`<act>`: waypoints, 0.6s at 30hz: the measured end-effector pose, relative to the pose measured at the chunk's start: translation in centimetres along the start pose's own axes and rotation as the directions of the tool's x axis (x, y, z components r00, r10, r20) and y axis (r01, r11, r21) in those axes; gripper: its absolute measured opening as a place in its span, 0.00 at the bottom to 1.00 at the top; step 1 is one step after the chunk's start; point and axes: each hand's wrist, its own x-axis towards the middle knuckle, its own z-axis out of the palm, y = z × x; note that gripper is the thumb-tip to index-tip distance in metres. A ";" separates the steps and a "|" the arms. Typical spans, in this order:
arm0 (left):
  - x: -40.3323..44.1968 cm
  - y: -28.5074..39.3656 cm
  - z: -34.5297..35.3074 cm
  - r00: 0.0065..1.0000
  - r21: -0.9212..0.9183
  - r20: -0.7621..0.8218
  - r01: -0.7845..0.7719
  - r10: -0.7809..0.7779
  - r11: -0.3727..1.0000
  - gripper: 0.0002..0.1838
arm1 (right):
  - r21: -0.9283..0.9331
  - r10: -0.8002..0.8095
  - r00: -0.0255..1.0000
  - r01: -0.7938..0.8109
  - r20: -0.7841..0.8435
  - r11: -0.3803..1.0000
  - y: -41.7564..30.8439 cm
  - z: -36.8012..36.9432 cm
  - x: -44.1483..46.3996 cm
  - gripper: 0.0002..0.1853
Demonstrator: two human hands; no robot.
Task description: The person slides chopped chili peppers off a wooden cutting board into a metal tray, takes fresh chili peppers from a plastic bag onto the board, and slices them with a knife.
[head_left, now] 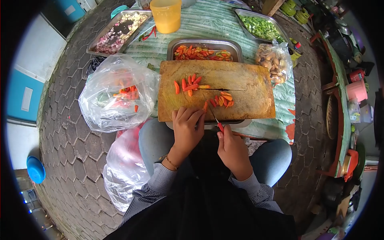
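My left hand (187,125) pinches a small orange-red chili pepper (205,107) at the near edge of a worn wooden cutting board (244,76). In my right hand (233,152) is a small knife with a red handle (220,127); its thin blade points away from me, just right of that chili. Whole red and orange chilies (191,85) lie on the board's left half. A smaller group of chilies (225,100), some seemingly cut, sits right of the blade. Behind the board, a metal tray (237,45) holds many red and orange chili pieces.
At left stands a clear plastic bag (108,104) with chilies inside. Farther back are a tray of chopped shallots and garlic (138,25), a yellow bucket (166,18) and a tray of sliced greens (260,27). A bag of brown pieces (274,60) touches the board's back right area.
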 end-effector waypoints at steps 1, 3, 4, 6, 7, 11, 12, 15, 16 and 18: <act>0.0 0.0 0.0 1.000 -0.016 0.007 0.009 -0.009 1.000 0.06 | 0.002 0.017 1.000 -0.017 0.014 1.000 -0.1 0.0 0.0 0.10; 0.0 -0.1 0.1 0.999 -0.030 0.023 0.025 -0.024 0.999 0.06 | 0.007 0.040 0.999 -0.040 0.036 0.999 -0.5 0.0 0.1 0.10; 0.0 0.0 0.1 0.999 -0.052 0.024 0.032 -0.031 0.998 0.06 | -0.016 0.052 0.998 -0.052 0.043 0.999 -0.9 0.1 0.1 0.11; 0.1 -0.1 0.3 0.999 -0.077 0.035 0.042 -0.040 0.996 0.06 | -0.038 0.075 0.996 -0.073 0.054 0.997 -1.2 0.6 0.4 0.11; 0.2 -0.1 0.4 0.998 -0.074 0.035 0.050 -0.048 0.996 0.06 | -0.031 0.074 0.996 -0.072 0.052 0.997 -1.2 0.9 0.7 0.11; 0.0 0.1 0.5 0.998 -0.044 0.015 0.067 -0.067 0.997 0.06 | 0.020 0.115 0.989 -0.117 0.093 0.993 -1.4 0.8 0.7 0.11; 0.0 0.2 0.5 0.998 -0.045 0.013 0.061 -0.060 0.997 0.06 | 0.022 0.114 0.990 -0.116 0.087 0.993 -1.3 0.8 0.3 0.11; -0.2 0.3 0.6 0.997 -0.019 -0.018 0.073 -0.074 0.997 0.05 | 0.018 0.097 0.991 -0.099 0.091 0.995 -0.1 0.6 -1.9 0.11; -0.2 0.3 0.5 0.997 -0.028 -0.017 0.081 -0.081 0.996 0.05 | 0.034 0.091 0.989 -0.096 0.115 0.995 0.5 0.2 -2.4 0.10; -0.2 0.3 0.6 0.996 -0.043 -0.016 0.082 -0.083 0.996 0.05 | 0.048 0.089 0.987 -0.096 0.132 0.994 0.8 -0.6 -2.8 0.10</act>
